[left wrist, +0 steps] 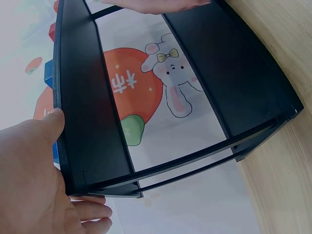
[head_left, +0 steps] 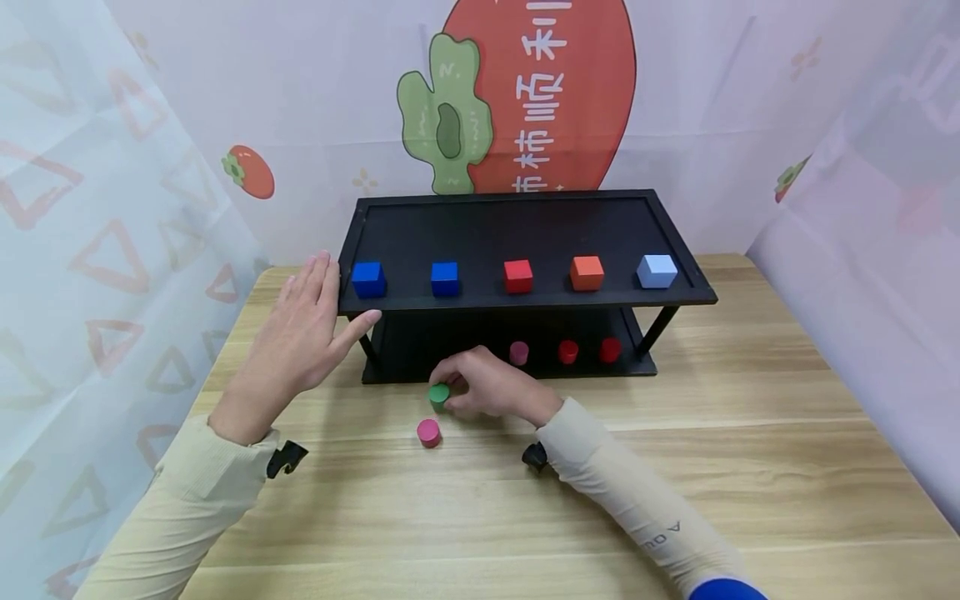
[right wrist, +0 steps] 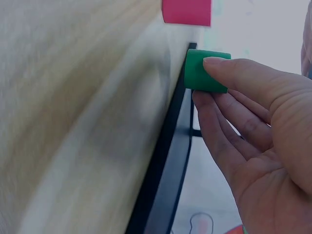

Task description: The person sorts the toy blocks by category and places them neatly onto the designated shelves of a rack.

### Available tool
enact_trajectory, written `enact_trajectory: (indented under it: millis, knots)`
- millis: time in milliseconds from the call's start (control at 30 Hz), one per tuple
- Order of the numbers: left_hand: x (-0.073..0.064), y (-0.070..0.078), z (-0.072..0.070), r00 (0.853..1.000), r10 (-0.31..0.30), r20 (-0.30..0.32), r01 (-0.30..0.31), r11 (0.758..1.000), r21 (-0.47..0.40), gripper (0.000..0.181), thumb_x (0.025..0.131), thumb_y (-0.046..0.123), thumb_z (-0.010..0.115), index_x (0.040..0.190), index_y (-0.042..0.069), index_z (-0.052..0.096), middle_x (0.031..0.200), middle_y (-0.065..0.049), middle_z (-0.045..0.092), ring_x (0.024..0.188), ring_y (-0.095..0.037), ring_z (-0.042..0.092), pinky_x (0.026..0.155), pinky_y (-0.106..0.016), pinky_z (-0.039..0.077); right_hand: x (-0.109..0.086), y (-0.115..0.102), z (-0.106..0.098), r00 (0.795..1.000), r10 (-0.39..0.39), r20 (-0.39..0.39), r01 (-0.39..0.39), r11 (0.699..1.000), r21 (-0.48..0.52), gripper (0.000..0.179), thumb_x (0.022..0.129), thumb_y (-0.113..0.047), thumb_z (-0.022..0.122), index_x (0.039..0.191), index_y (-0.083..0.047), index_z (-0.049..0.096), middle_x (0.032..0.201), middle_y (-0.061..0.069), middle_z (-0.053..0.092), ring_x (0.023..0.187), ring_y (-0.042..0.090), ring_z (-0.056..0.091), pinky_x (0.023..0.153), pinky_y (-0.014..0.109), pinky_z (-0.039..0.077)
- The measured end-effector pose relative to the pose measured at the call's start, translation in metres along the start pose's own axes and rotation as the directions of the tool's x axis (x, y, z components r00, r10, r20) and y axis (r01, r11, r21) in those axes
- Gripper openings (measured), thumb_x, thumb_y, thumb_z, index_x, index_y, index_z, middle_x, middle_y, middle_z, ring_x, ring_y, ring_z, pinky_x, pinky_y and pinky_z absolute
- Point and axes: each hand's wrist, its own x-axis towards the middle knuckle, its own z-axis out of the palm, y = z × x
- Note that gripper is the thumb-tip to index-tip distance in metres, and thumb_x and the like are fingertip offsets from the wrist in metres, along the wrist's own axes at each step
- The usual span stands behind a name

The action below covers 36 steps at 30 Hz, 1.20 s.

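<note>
In the head view, my left hand (head_left: 300, 333) rests against the left end of a black two-tier shelf (head_left: 480, 308). Its fingers lie straight along the side and the thumb is spread toward the front edge. The left wrist view shows that thumb (left wrist: 52, 124) against the shelf's edge. My right hand (head_left: 487, 385) pinches a green cylinder (head_left: 439, 398) between thumb and fingers, just in front of the lower tier; the right wrist view shows the green cylinder (right wrist: 207, 71) up close. A deep pink cylinder (head_left: 429, 433) stands on the table nearby.
Along the upper tier's front stand blue cubes (head_left: 369, 280) (head_left: 445, 279), a red cube (head_left: 518, 277), an orange cube (head_left: 587, 273) and a light blue cube (head_left: 657, 272). The lower tier bears a pink cylinder (head_left: 518, 353) and red cylinders (head_left: 567, 352) (head_left: 611, 350). Printed cloth hangs behind.
</note>
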Motion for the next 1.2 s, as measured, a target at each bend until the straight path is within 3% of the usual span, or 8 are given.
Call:
enact_trajectory:
  millis: [600,1200]
  knots:
    - [0.000,0.001,-0.002,1.000,0.001,0.021,-0.002,1.000,0.013,0.102,0.107,0.068,0.038,0.166,-0.007,0.003,0.176,-0.027,0.003,0.165,-0.046,0.004,0.134,-0.062,0.007,-0.005,0.020,-0.038,0.983,0.120,-0.136,-0.127,0.991,-0.043,0.034,0.094,-0.007,0.079,0.128,-0.009,0.073,0.120,0.008,0.077,0.111,0.022,0.075,0.104,0.038,0.061]
    - [-0.001,0.001,-0.002,1.000,0.001,0.015,-0.001,1.000,0.010,0.101,0.107,0.066,0.039,0.166,-0.008,0.005,0.176,-0.028,0.003,0.165,-0.046,0.005,0.134,-0.063,0.008,0.006,0.035,-0.034,0.974,0.173,-0.148,-0.182,0.982,-0.045,0.037,0.094,-0.004,0.079,0.130,-0.006,0.072,0.122,0.013,0.075,0.112,0.025,0.073,0.102,0.040,0.061]
